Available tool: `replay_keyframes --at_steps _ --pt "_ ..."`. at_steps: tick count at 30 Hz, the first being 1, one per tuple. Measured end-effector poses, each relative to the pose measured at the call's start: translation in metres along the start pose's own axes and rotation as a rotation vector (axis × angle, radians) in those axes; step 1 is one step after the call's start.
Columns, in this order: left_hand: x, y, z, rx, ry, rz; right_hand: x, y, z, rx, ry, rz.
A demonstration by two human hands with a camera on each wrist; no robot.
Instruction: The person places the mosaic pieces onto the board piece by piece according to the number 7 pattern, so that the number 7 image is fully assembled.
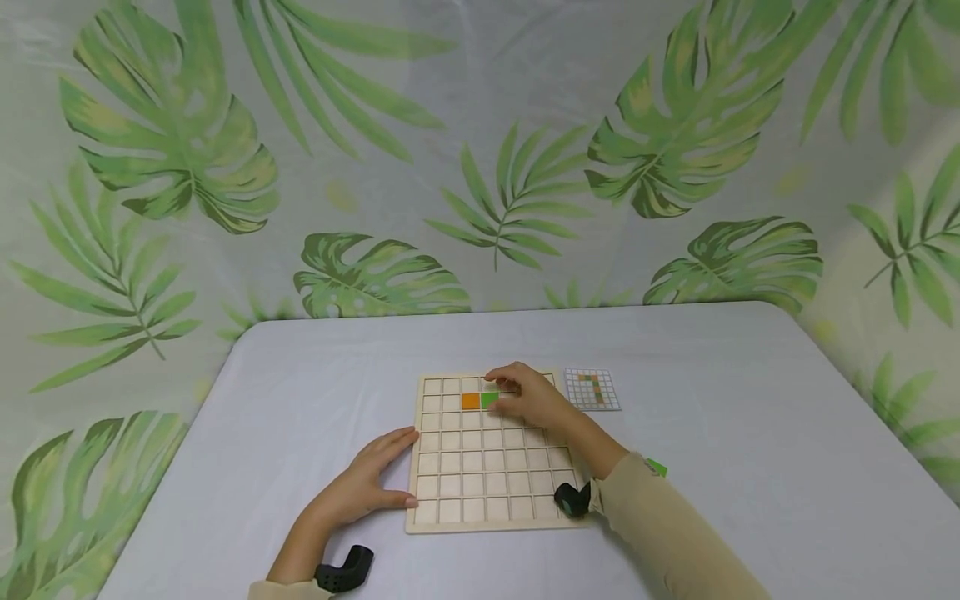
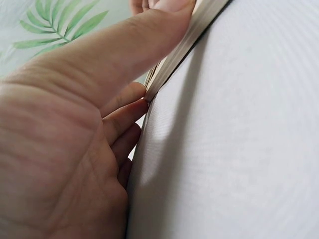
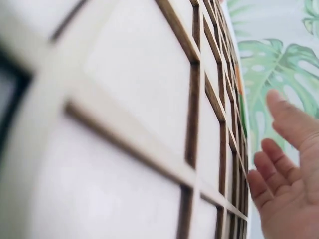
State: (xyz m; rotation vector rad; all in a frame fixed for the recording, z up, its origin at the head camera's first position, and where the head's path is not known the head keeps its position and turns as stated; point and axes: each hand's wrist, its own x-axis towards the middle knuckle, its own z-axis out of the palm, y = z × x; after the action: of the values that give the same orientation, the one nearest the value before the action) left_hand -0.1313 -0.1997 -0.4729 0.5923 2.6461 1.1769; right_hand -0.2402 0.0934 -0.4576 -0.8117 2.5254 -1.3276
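A square wooden grid board (image 1: 471,485) lies on the white table. In its second row from the far side, an orange square tile (image 1: 470,402) and a green square tile (image 1: 490,400) sit side by side. My right hand (image 1: 536,400) hovers over the board just right of the green tile, thumb and fingers parted with nothing between them. At the board's left edge, my left hand (image 1: 363,479) touches the rim with fingertips and thumb spread apart. The left wrist view shows the left thumb (image 2: 134,47) and fingertips along the wooden edge.
Beside the board's far right corner lies a small printed card (image 1: 592,390) with a coloured grid pattern. A green piece (image 1: 657,467) shows partly from behind the right sleeve (image 1: 660,525). Leaf-printed cloth (image 1: 510,208) hangs behind the table.
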Motion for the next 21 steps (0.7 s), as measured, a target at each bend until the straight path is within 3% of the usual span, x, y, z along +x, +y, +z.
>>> replay_keyframes --at_steps 6,12,21 --pt "0.000 0.000 0.001 0.010 0.004 -0.006 -0.011 -0.011 -0.017 0.022 0.061 -0.050" --pt "0.000 0.002 0.001 -0.002 0.005 -0.007 -0.038 -0.022 -0.044 -0.025 0.151 -0.122" --pt "0.000 0.000 0.001 -0.006 0.005 -0.003 -0.101 -0.011 -0.069 -0.095 0.137 -0.031"
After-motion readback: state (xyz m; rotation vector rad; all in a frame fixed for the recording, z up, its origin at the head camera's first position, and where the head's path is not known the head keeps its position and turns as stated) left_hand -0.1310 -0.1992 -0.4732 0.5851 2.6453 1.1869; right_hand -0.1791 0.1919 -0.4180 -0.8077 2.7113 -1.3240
